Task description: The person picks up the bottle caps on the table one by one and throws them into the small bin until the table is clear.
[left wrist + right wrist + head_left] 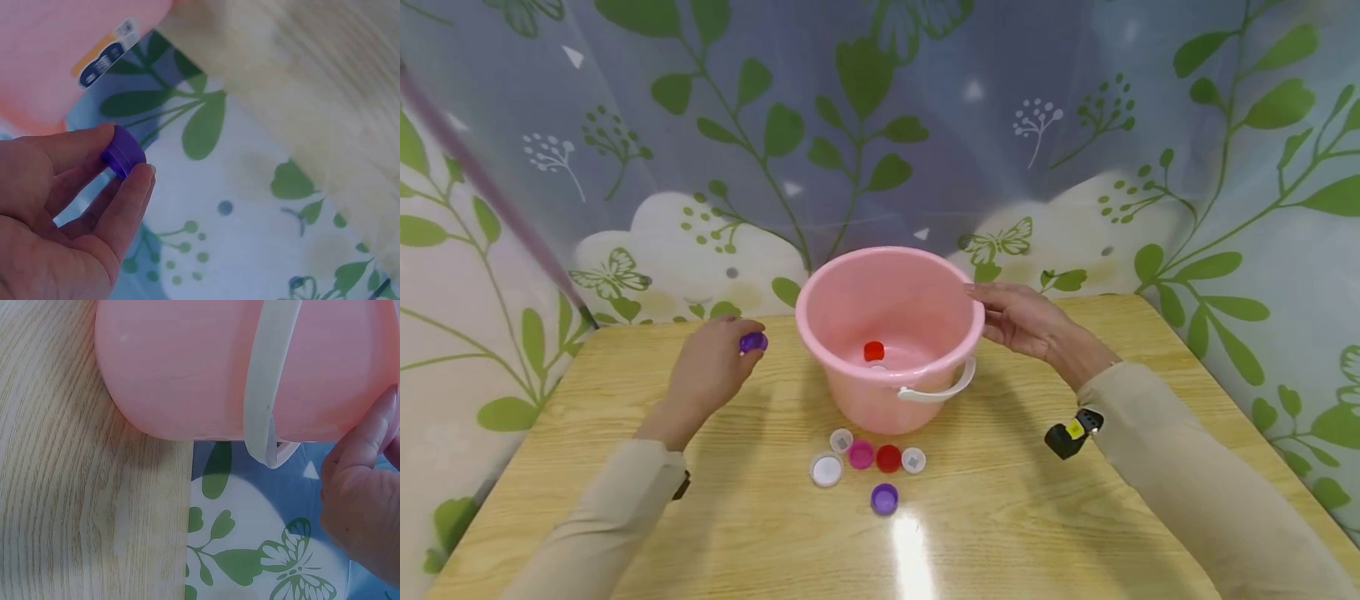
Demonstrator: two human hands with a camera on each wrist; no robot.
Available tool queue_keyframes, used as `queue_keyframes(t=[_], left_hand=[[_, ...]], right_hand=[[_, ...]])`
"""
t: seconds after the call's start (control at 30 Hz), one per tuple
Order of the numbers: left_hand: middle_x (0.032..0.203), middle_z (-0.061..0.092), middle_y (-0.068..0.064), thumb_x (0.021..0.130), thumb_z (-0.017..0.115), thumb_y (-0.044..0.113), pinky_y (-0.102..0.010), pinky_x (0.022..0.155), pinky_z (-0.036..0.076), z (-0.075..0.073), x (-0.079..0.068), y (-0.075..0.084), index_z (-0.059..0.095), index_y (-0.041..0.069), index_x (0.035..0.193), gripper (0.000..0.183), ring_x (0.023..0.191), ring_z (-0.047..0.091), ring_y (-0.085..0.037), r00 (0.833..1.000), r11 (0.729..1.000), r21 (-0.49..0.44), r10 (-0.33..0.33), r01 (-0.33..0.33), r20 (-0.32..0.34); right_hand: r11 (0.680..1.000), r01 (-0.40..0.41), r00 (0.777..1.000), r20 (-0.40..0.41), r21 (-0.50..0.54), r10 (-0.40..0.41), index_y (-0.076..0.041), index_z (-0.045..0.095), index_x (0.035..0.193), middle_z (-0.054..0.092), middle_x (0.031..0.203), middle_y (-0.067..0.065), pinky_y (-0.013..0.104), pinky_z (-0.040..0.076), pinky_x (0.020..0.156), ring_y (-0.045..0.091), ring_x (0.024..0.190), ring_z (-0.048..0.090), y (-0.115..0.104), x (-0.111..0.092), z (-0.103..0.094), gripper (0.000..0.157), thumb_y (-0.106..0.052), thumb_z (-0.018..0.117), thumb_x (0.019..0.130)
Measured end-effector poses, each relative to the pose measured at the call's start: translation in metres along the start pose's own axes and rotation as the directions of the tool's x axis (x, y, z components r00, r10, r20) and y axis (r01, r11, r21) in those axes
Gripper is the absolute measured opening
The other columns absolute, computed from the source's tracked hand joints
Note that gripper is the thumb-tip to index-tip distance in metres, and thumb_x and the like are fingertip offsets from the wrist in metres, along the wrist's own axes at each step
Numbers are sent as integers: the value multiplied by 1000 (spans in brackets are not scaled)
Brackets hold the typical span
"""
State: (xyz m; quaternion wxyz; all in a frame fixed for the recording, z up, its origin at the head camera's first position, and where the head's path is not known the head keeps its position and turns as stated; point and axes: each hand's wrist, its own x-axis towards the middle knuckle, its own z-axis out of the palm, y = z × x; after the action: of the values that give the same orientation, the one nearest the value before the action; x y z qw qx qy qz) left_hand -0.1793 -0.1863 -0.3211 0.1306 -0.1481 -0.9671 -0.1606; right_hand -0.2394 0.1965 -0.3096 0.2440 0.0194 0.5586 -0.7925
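A: Hands?
B: Well apart, bucket between. Left hand (711, 367) pinches a purple cap (753, 342) between thumb and fingertips. Right hand (1022, 321) holds the bucket (867, 404) by the rim on its right side.

A: Weak points?
B: The pinch, I'd judge. Small, curved, smooth-looking wall, held only near the fingertips; a loose squeeze could let it pop out and roll over the table (760, 533).

A: And the bucket?
B: Steadied from one side only. A hard pull on the rim might tilt or slide it. Loose caps lie just in front of its base: pink cap (861, 454), red cap (888, 458), three white ones. A slide toward the person could scatter them. The cap could also clip the outer wall if brought across too low.

A: Place the held cap.
B: At the left hand's fingertips, left of the bucket and outside it, apart from the rim; right hand beyond, on the far side. Height against the rim: cannot tell. Another red one (873, 351) sits inside the bucket; the pale thing beside it is mostly hidden. A second purple one (884, 499) lies nearest the person, touching neither hand.
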Motion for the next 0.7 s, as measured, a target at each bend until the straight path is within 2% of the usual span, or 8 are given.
queue_keyframes(t=[0.13,0.33,0.5,0.7], left_hand=[[102,61,-24,87,68,8,-50,73,52,-12,6,5,66,-4,110,26,86,63,-38,995,999,-46,7,-12,-103],[105,59,-22,87,69,5,-46,74,53,-35,20,20,66,-4,112,27,83,64,-35,971,992,-111,35,-62,-236],[104,60,-19,86,69,5,-42,75,54,-43,31,34,66,-3,113,27,86,64,-32,966,988,-135,39,-75,-255],[107,59,-17,88,67,6,-43,78,52,-42,39,51,67,0,112,25,89,63,-31,970,985,-144,62,-98,-237]], right_hand=[[1000,1,1000,-1,1,-1,-2,57,118,61,101,8,23,54,75,14,81,66,1,0,0,27,-17,60,95],[1000,3,1000,2,8,-3,-3,60,114,63,99,8,23,55,74,15,80,66,1,-1,0,23,-16,60,95],[1000,10,1000,9,19,-11,-4,62,112,63,98,8,23,55,72,14,78,66,1,-1,0,21,-16,60,95],[1000,13,1000,10,14,-13,-3,59,116,63,98,8,23,55,72,14,77,66,1,0,-1,26,-16,61,95]])
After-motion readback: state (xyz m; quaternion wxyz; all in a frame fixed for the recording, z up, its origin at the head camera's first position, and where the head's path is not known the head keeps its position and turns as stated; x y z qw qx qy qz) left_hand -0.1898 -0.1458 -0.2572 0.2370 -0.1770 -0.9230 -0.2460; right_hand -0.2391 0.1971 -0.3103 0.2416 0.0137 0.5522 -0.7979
